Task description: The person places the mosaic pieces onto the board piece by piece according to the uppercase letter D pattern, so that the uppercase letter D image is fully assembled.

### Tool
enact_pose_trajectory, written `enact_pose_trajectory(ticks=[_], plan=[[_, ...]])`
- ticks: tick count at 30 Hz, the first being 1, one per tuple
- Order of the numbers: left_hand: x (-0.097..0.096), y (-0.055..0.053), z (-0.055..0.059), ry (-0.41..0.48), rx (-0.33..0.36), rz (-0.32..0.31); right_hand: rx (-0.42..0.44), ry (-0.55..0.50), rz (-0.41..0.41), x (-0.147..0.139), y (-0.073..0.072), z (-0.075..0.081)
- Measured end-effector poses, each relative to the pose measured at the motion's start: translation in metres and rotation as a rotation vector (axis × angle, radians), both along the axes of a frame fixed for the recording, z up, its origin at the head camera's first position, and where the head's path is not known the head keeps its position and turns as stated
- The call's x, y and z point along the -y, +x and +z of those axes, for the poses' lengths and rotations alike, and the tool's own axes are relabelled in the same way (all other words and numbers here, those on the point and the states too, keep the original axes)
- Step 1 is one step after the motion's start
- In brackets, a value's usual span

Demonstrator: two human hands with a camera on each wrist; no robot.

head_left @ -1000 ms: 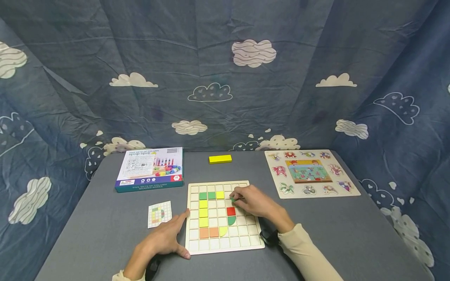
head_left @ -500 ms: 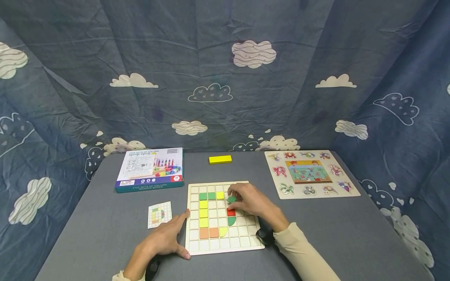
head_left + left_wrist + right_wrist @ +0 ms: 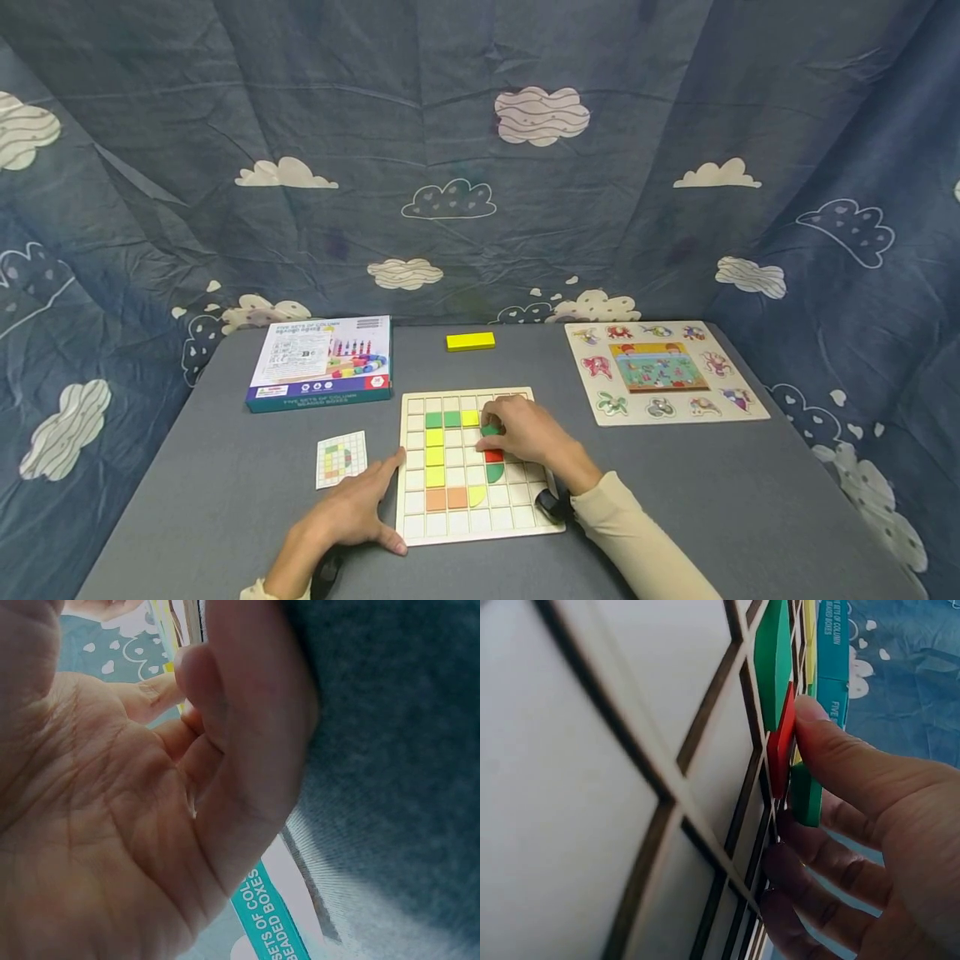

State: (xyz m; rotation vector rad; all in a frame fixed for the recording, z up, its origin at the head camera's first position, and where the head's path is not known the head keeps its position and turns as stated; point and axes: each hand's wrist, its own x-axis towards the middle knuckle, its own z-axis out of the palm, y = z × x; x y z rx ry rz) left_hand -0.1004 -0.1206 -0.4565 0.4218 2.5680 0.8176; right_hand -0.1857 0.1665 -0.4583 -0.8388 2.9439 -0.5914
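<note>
A wooden grid board (image 3: 456, 527) lies on the table, with green, yellow, orange and red tiles set in several of its cells. My right hand (image 3: 528, 429) pinches a green tile (image 3: 806, 796) at the cell just above the red tile (image 3: 492, 457). The thumb tip lies beside the red tile in the right wrist view. A rounded green tile (image 3: 495, 473) sits below the red one. My left hand (image 3: 356, 507) rests beside the board, thumb at its lower left corner and fingertips against its left edge. In the left wrist view, the left palm (image 3: 97, 825) covers most of the scene.
A small printed pattern card (image 3: 341, 460) lies left of the board, by the left hand. Behind it is a flat cardboard box (image 3: 318, 367). A yellow block (image 3: 470, 341) sits at the back, and a sea-animal puzzle board (image 3: 663, 400) lies at the right.
My right hand has tilted the green tile and moved slightly left and down with it, to the cell above the red tile. The left hand and board stay put.
</note>
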Motion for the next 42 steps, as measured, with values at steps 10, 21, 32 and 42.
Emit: enact_pose_trajectory(ticks=[10,21,32,42], plan=[[0.0,0.002,0.002,0.004,-0.007,-0.003,0.036,-0.066,0.096,-0.01,-0.002,0.001],[0.001,0.002,0.002,0.001,-0.014,-0.008,-0.038,-0.063,0.122,-0.007,0.0,0.002],[0.0,0.002,0.004,0.008,-0.012,-0.009,0.009,-0.042,0.057,-0.002,0.002,0.005],[0.001,0.002,0.001,0.0,-0.025,-0.014,0.049,-0.081,-0.009,0.001,0.003,0.005]])
